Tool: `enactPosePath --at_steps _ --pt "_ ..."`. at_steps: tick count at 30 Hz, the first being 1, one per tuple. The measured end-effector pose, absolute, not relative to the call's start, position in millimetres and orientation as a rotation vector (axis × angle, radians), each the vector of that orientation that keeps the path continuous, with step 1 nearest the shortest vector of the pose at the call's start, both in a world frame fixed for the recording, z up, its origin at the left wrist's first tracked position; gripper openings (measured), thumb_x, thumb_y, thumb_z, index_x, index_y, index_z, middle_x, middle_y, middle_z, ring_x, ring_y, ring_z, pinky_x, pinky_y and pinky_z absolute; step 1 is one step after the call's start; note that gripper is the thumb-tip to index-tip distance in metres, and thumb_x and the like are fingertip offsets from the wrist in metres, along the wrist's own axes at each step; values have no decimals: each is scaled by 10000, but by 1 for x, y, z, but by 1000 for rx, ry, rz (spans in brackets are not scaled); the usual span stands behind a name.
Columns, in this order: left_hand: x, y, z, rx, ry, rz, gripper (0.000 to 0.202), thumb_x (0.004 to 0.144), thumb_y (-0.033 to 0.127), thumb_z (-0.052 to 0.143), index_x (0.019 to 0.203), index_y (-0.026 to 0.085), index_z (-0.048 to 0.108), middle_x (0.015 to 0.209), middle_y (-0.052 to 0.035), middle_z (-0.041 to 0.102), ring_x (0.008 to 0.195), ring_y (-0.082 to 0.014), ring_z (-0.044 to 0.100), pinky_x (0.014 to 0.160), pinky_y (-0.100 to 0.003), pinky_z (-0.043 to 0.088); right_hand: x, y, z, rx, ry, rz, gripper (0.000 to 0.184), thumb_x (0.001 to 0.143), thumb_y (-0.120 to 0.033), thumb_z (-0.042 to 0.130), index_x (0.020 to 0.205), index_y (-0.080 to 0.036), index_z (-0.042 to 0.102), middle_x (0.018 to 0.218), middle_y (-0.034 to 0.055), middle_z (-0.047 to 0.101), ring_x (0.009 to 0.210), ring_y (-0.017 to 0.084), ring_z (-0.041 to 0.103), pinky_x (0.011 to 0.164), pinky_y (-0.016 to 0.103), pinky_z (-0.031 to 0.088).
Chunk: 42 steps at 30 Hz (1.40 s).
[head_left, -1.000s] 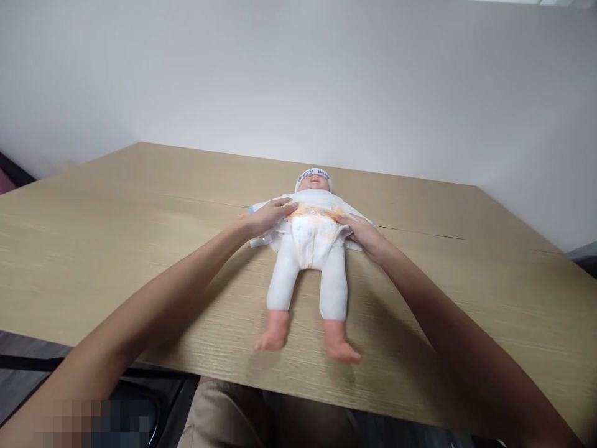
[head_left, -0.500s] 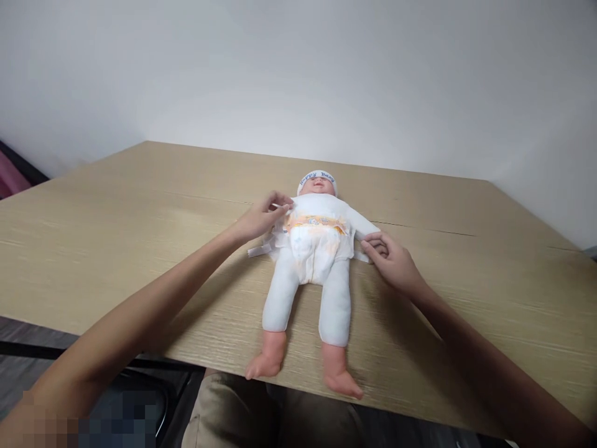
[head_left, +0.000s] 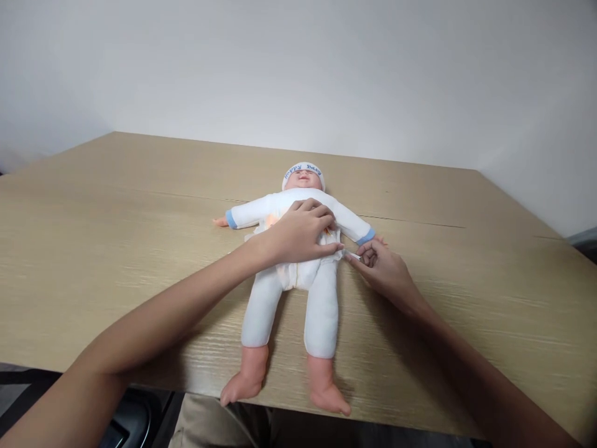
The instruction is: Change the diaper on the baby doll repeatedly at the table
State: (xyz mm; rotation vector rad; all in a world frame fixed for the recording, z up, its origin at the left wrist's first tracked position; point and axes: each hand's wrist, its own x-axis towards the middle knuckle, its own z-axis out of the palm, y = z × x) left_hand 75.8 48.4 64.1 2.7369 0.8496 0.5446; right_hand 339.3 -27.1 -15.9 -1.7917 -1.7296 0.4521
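The doll (head_left: 321, 311) is lying face-up on the table (head_left: 443, 280), feet (head_left: 329, 389) nearest; the left hand (head_left: 305, 230) is resting, loosely spread, across its diaper (head_left: 303, 274), while the right hand (head_left: 385, 267) is pinching a white tab (head_left: 353, 254) at the right.

Only legible text: "Happy Baby", on the front of the white hat (head_left: 303, 166) worn by the doll (head_left: 295, 198). Blue letters, capital H and capital B, set in one line that arches along the hat's brim. It reads right way up from the camera: "Happy" climbs on the left half, "Baby" slopes down on the right. "Happy" is the surer word; the last letters of "Baby" are small and soft, so that reading is less firm. Diaper (head_left: 298, 275) has orange print (head_left: 271, 221) near the waist, but the left hand (head_left: 305, 231) covers much of it; the rest is too blurred to read.
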Motion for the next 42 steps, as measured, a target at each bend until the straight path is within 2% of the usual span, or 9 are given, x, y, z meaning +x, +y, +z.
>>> enactPosePath --at_steps 8,13,17,24,32,35,37,40,42 --pt "75 45 61 2753 893 586 460 993 593 713 1257 219 761 1457 -111 735 1424 -413 543 1206 -568 375 340 -30 -8 -1716 -1704 567 509 988 -704 651 751 -255 610 663 -11 541 641 192 488 647 348 342" --pt "77 44 60 2772 914 609 477 951 592 753 1245 216 770 1423 -117 740 1380 -412 559 1185 -561 398 350 -22 -2 -1545 -1542 783 537 907 -733 726 699 -251 609 674 -12 509 677 188 462 666 339 375" --pt "78 45 58 2789 925 602 521 946 619 738 1266 209 757 1428 -129 737 1370 -421 559 1172 -560 409 337 -18 13 -1470 -1431 880 478 897 -642 769 688 -257 579 648 -26 457 636 170 400 626 330 359" --pt "77 46 57 2697 927 653 735 885 554 771 1517 220 601 1530 -135 701 1461 -417 527 1243 -553 374 288 12 38 -1378 -1535 978 449 892 -617 751 693 -260 563 618 -31 487 618 158 434 612 312 421" --pt "76 46 60 2613 926 670 809 869 495 762 1569 163 529 1571 -159 675 1476 -408 522 1244 -545 379 273 23 32 -1358 -1551 1068 418 868 -640 763 850 -268 572 717 -30 546 656 163 502 566 289 461" --pt "76 46 59 2596 927 666 791 873 455 770 1567 159 529 1559 -156 684 1480 -403 517 1250 -545 367 275 7 24 -1283 -1573 921 374 911 -596 774 1051 -274 645 938 19 680 810 201 625 699 327 565" --pt "76 47 57 2578 919 667 809 876 454 783 1580 159 514 1511 -161 710 1480 -406 516 1252 -556 363 276 -5 17 -1241 -1632 716 355 999 -561 707 1209 -275 692 1183 80 735 1015 250 695 885 397 617" --pt "74 48 58 2552 881 683 861 878 484 808 1609 166 483 1496 -177 709 1466 -430 524 1244 -597 376 276 -17 7 -1144 -1808 405 413 1126 -504 520 1408 -274 714 1475 131 712 1374 332 649 1205 550 518" --pt "71 50 60 2506 817 710 891 873 484 834 1630 195 463 1564 -183 667 1457 -440 544 1222 -611 411 276 -21 2 -1060 -1932 300 492 1159 -474 432 1540 -272 669 1597 128 668 1526 355 567 1317 614 410"
